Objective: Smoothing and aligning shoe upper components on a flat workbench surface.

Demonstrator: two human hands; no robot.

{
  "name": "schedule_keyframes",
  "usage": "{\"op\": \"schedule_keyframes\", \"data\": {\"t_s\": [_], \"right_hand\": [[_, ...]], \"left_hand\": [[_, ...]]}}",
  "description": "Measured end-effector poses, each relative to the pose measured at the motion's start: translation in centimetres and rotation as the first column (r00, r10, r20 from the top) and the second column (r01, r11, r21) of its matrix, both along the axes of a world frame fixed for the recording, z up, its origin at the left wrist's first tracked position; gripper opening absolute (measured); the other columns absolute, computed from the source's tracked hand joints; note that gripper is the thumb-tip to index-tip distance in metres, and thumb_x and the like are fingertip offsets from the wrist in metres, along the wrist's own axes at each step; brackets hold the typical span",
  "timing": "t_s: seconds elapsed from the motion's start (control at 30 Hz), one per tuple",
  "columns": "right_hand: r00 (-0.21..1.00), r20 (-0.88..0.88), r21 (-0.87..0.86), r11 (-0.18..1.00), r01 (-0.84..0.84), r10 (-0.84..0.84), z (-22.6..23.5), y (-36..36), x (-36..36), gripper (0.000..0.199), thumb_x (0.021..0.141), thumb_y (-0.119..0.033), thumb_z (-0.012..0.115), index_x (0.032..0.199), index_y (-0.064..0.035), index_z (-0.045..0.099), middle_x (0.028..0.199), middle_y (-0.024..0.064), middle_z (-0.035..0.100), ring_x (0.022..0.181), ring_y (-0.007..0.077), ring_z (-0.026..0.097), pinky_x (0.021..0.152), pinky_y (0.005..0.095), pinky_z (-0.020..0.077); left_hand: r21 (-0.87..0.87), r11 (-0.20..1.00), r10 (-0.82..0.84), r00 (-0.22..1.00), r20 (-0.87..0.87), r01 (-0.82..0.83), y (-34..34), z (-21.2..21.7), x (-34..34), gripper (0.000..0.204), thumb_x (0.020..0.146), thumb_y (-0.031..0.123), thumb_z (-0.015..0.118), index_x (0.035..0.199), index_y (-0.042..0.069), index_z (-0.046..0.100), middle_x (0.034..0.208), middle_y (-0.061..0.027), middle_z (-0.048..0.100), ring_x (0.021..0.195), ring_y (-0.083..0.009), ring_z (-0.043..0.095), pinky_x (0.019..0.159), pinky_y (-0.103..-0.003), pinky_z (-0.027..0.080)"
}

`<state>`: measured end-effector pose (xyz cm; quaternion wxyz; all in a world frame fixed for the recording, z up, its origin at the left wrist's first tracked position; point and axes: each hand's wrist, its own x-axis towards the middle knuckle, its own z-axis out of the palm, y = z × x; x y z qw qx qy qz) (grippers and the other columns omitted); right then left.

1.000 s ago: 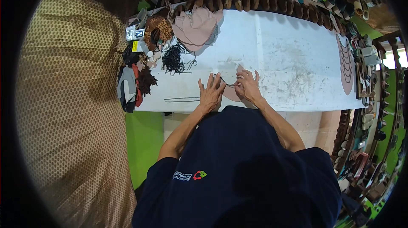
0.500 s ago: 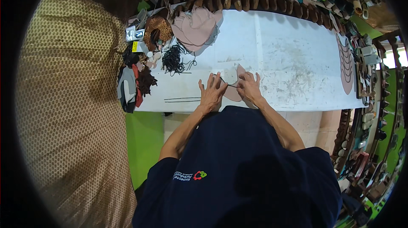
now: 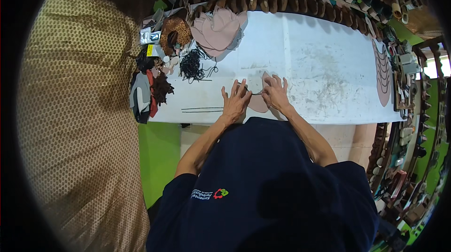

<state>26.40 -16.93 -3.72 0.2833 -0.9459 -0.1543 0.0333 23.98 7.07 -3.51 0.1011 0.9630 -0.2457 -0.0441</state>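
Where the white worktable (image 3: 329,41) meets its near edge, both hands press flat on a pink leather piece (image 3: 258,103), which lies just inside that edge. The left hand (image 3: 236,102) rests with fingers spread on the piece's left side; the right hand (image 3: 276,93) lies open on its right side, gripping nothing. To the right, the stained tabletop is bare as far as a stack of pink cut shapes (image 3: 383,71) at the far end. To the left lie two thin dark rods (image 3: 202,109), a tangle of black cords (image 3: 191,64) and scraps. The piece is pale pink, curved and flat, largely covered by the hands.
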Motion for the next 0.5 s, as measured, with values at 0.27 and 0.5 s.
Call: {"op": "schedule_keyframes", "data": {"t_s": [0.27,0.5], "right_hand": [[1.0,-0.01,-0.035,0.999,-0.029,0.029,-0.14,-0.08,0.76,0.018,0.09,-0.023,0.072,0.09,-0.0074,0.08,0.146,0.011,0.055,0.15,0.0411,0.034,0.121,0.0723,0.0157],[0.998,-0.041,-0.06,0.997,-0.048,0.045,-0.21,-0.05,1.02,0.019,0.09,-0.024,0.071,0.089,-0.0076,0.08,0.149,0.0115,0.053,0.151,0.0419,0.032,0.121,0.072,0.0155]], "left_hand": [[0.021,1.0,-0.009,1.0,-0.024,0.01,0.06,-0.57,-0.53,0.059,0.094,0.015,0.068,0.15,0.032,0.058,0.177,-0.009,0.017,0.16,-0.0384,0.019,0.11,-0.081,0.019],[0.031,0.999,-0.009,1.0,-0.02,0.009,-0.42,0.28,-0.38,0.044,0.1,0.022,0.061,0.144,0.027,0.061,0.175,-0.009,0.023,0.16,-0.0377,0.021,0.111,-0.081,0.019]]}}
